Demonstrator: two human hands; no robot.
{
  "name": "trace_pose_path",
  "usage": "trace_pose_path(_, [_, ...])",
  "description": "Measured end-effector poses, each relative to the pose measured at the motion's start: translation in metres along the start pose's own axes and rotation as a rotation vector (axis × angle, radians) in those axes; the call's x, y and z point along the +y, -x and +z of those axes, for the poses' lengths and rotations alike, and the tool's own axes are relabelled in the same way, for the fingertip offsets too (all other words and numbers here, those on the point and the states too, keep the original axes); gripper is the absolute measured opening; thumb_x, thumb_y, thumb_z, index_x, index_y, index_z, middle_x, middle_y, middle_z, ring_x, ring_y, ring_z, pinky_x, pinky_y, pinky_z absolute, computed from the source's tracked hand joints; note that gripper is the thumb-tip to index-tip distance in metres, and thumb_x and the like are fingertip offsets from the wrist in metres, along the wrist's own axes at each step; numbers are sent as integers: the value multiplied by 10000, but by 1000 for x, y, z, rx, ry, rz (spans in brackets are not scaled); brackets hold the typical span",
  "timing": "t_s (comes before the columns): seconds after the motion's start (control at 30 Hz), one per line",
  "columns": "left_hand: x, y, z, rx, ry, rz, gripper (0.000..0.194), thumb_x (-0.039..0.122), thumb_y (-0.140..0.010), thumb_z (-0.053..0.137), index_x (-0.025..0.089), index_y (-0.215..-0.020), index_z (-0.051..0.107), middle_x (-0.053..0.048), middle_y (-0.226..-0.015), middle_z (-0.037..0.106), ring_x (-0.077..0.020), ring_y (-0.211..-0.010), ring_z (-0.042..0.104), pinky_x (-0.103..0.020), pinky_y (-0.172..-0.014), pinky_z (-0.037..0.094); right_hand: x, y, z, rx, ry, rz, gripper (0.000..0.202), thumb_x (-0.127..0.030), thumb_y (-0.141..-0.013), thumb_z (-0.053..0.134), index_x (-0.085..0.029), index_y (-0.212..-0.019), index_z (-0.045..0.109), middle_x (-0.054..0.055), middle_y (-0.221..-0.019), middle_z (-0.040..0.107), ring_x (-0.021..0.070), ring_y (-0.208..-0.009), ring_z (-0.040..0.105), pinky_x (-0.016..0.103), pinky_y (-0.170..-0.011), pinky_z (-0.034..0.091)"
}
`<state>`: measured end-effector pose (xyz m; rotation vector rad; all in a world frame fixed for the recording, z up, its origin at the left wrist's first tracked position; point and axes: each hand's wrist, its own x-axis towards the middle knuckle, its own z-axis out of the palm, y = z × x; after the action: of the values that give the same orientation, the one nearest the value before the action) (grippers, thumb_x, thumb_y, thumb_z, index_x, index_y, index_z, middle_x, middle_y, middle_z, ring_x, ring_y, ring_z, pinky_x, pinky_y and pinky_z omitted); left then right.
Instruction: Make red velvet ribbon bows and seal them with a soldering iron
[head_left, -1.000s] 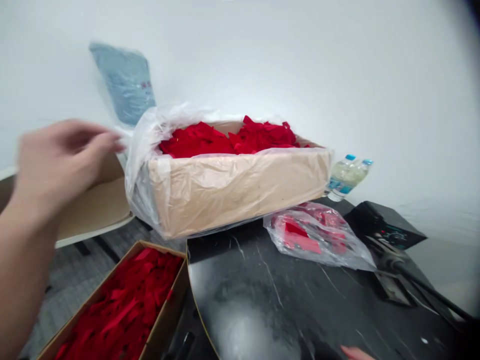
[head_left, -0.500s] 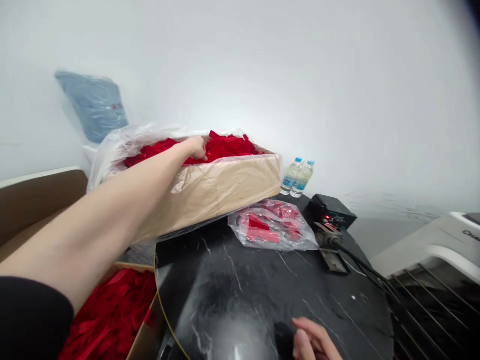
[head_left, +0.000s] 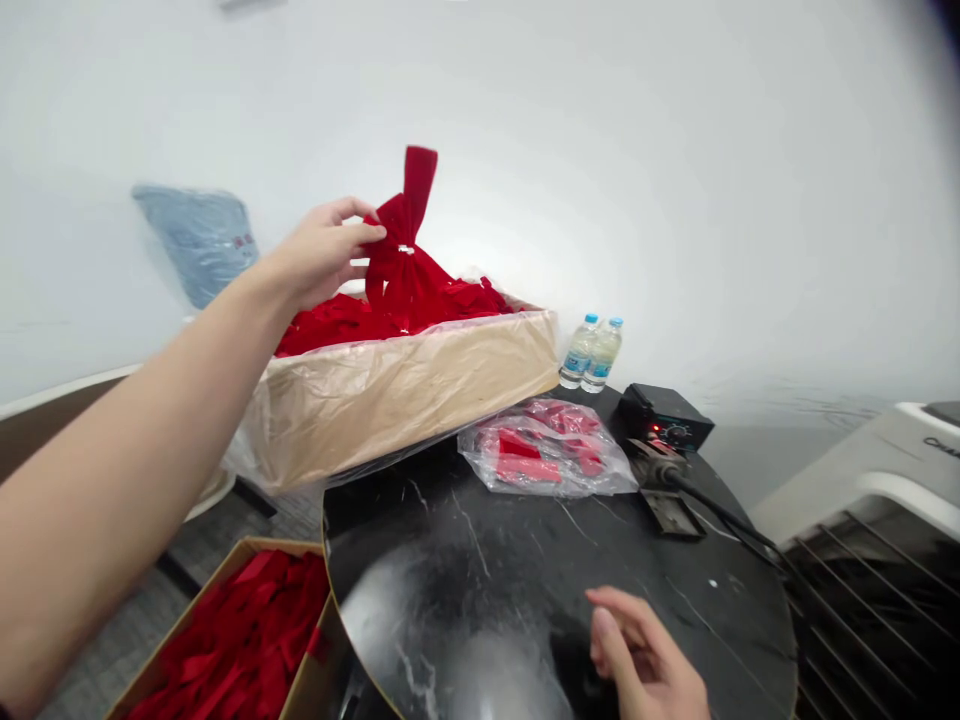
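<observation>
My left hand (head_left: 334, 245) pinches the edge of a red fabric bow (head_left: 406, 240) between thumb and fingers. The bow, with a small silvery tie at its middle, is raised above a plastic-lined box (head_left: 420, 370) heaped with red bows (head_left: 330, 325). Its lower part overlaps the heap. My right hand (head_left: 645, 655) is over the near edge of the round black table (head_left: 487, 560), fingers loosely curled and thumb apart, with nothing visible in it.
A clear bag with red pieces (head_left: 551, 450), two water bottles (head_left: 591, 355) and a black device with a red light (head_left: 667, 418) are on the table. A floor-level carton (head_left: 300, 690) holds red ribbon pieces. A white-edged chair (head_left: 67, 405) stands left, a white appliance (head_left: 900, 480) right.
My left hand has come up out of the box with a red bow in its grip. My right hand shows slightly more, higher in view. The view has shifted a little.
</observation>
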<state>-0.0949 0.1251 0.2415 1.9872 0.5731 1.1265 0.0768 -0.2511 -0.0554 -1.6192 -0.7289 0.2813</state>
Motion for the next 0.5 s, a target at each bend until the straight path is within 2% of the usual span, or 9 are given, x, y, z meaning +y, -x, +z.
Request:
trace_pose_path(0.07, [17, 28, 9, -14, 129, 30, 226, 238, -936, 585, 129, -1129, 540, -63, -1170, 709, -239, -1095, 710, -336, -859, 534, -28, -16, 0, 48, 44, -127, 328, -509, -874, 685, -192, -945, 728, 4, -592, 629, 149, -502, 599, 218, -493, 513])
trace_pose_path(0.13, [29, 62, 24, -30, 280, 34, 166, 203, -900, 641, 149, -1032, 556, -41, -1068, 711, -197, -979, 724, -338, -837, 546, -67, -30, 7, 118, 19, -246, 254, -447, -916, 664, -206, -975, 719, 4, -654, 648, 145, -571, 626, 215, -557, 534])
trace_pose_path(0.2, [34, 102, 44, -40, 374, -15, 157, 159, -843, 696, 155, -952, 582, -11, -914, 685, -146, -814, 707, -300, -751, 562, -109, -39, 19, 153, -40, -345, 213, -409, -951, 639, -234, -1046, 711, 34, -889, 726, 163, -778, 696, 248, -740, 575])
trace_pose_path(0.27, [32, 141, 65, -3, 469, -70, 173, 158, -780, 758, 179, -856, 605, 18, -798, 634, -99, -656, 644, -217, -599, 536, -143, -44, 33, 41, -27, -455, 291, -410, -956, 636, -268, -1206, 681, 61, -1231, 697, 216, -1117, 667, 344, -995, 529])
trace_pose_path(0.3, [29, 159, 76, 3, 510, -115, 178, 172, -766, 777, 197, -839, 616, 23, -768, 614, -91, -618, 617, -193, -542, 513, -154, -46, 40, -50, -10, -477, 364, -415, -936, 665, -274, -1271, 651, 63, -1320, 659, 230, -1194, 633, 376, -1059, 494])
trace_pose_path(0.33, [24, 175, 85, 15, 553, -156, 179, 194, -762, 788, 210, -821, 620, 19, -767, 615, -94, -617, 612, -185, -529, 513, -161, -46, 46, -147, 1, -467, 402, -400, -906, 707, -271, -1282, 645, 59, -1323, 661, 233, -1197, 632, 383, -1064, 493])
trace_pose_path(0.4, [13, 201, 97, 34, 625, -220, 185, 223, -759, 809, 237, -804, 630, 11, -811, 632, -114, -689, 644, -193, -591, 559, -162, -46, 55, -306, -33, -384, 367, -364, -867, 758, -244, -1204, 677, 47, -1187, 723, 216, -1091, 682, 355, -992, 540])
trace_pose_path(0.47, [1, 216, 103, 30, 639, -268, 184, 243, -766, 822, 251, -813, 644, 3, -892, 665, -133, -782, 677, -214, -698, 597, -154, -46, 58, -407, -103, -299, 269, -327, -889, 733, -222, -1134, 696, 37, -1077, 752, 198, -994, 715, 327, -911, 577])
trace_pose_path(0.5, [-4, 221, 104, 20, 622, -288, 181, 247, -771, 826, 254, -826, 653, 1, -928, 677, -137, -807, 683, -220, -731, 602, -148, -45, 57, -427, -120, -288, 237, -309, -911, 705, -220, -1130, 701, 40, -1090, 750, 195, -1002, 716, 326, -908, 581])
